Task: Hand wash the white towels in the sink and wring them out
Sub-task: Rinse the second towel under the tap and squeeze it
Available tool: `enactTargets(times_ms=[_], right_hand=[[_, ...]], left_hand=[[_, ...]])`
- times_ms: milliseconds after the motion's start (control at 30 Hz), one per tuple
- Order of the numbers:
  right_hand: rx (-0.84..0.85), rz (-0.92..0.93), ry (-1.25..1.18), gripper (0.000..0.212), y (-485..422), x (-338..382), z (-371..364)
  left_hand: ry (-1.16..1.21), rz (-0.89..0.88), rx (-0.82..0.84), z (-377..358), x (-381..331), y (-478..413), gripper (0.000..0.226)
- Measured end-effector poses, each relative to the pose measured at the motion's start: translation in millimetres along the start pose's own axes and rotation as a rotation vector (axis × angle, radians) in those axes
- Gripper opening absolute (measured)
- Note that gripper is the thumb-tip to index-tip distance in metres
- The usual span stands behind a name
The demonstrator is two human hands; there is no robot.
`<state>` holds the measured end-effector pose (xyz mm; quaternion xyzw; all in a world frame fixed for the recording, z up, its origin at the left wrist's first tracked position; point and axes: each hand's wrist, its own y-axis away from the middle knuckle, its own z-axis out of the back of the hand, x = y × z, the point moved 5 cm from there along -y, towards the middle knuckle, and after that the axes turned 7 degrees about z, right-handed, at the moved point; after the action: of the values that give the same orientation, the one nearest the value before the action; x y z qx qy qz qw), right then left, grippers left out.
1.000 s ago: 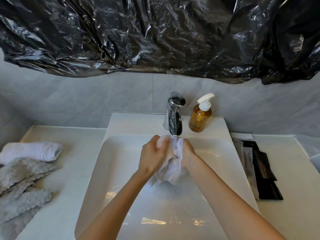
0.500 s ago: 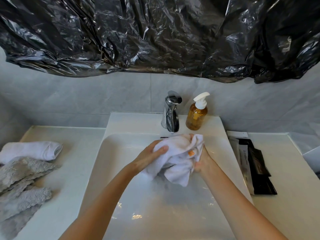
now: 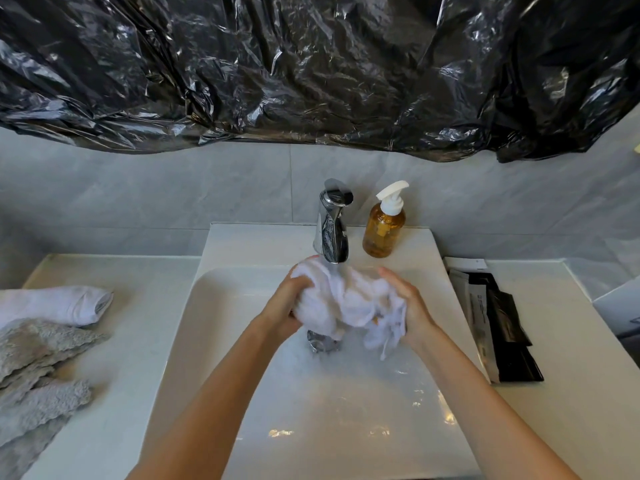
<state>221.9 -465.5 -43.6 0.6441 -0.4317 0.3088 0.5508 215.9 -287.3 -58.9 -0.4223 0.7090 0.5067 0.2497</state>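
A bunched, wet white towel [image 3: 349, 301] hangs over the white sink [image 3: 221, 306], just under the chrome tap [image 3: 331, 226]. My left hand [image 3: 289, 303] grips its left end with curled fingers. My right hand [image 3: 410, 304] holds the right end, fingers wrapped into the cloth. A loose corner of the towel dangles below my right hand. Part of the chrome drain [image 3: 320, 341] shows beneath the towel. A second white towel [image 3: 59, 304] lies rolled on the counter at the left.
An amber pump bottle [image 3: 383, 225] stands right of the tap. Grey fluffy cloths [image 3: 34, 379] lie on the left counter. Black and white sachets [image 3: 498, 320] sit on the right counter. Black plastic sheeting [image 3: 311, 64] covers the wall above.
My hands have spread the towel wider and lifted it back under the spout. My left hand has gone from a flat touch to a grip.
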Motion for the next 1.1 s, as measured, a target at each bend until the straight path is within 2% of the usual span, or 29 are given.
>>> enactTargets(times_ms=[33,67,133,167,200,267,333,400,467,567,633,700,800,900,1000,1100], right_hand=[[-0.013,0.032,0.090,0.047,-1,-5,1],[-0.008,0.074,0.146,0.048,-1,-12,2],[-0.042,0.157,0.239,0.023,-2,-24,3],[-0.050,0.178,0.257,0.018,1,-28,2],[-0.051,0.195,0.253,0.018,2,-31,-1],[-0.059,0.235,0.298,0.030,2,-36,-9],[-0.106,0.284,0.479,0.033,-1,-36,-18],[-0.165,0.328,0.641,0.027,-2,-29,-27],[-0.209,0.320,0.707,0.034,-5,-24,-32],[-0.249,0.318,0.818,0.028,-15,-18,-39],[-0.277,0.324,0.869,0.033,-20,-16,-42],[-0.290,0.345,0.896,0.031,-25,-15,-45],[-0.255,0.291,0.858,0.022,-32,-17,-44],[-0.219,0.085,0.730,0.025,-41,-24,-36],[-0.206,-0.116,0.449,0.025,-45,-29,-27],[-0.175,-0.151,0.232,0.024,-41,-18,-22]], left_hand=[[0.008,0.019,0.062,-4,2,-1,0.015],[0.027,0.031,0.115,-9,2,-1,0.021],[0.064,0.082,0.190,-16,5,-3,0.026],[0.056,0.104,0.165,-16,8,-7,0.025],[0.036,0.132,0.092,-14,13,-11,0.031],[0.012,0.174,-0.090,-13,27,-18,0.047],[0.071,0.156,-0.206,-12,38,-22,0.060],[0.023,0.057,-0.315,-11,34,-25,0.035],[-0.023,0.002,-0.400,-12,27,-24,0.021],[-0.027,-0.025,-0.512,-9,21,-24,0.020],[-0.075,-0.039,-0.574,-5,20,-24,0.024],[-0.139,-0.032,-0.646,-1,21,-22,0.037],[-0.391,-0.097,-0.755,2,16,-18,0.036],[-0.673,-0.273,-0.708,-2,5,-12,0.041],[-0.726,-0.348,-0.569,-4,-2,-7,0.050],[-0.601,-0.313,-0.395,-1,-1,-14,0.058]])
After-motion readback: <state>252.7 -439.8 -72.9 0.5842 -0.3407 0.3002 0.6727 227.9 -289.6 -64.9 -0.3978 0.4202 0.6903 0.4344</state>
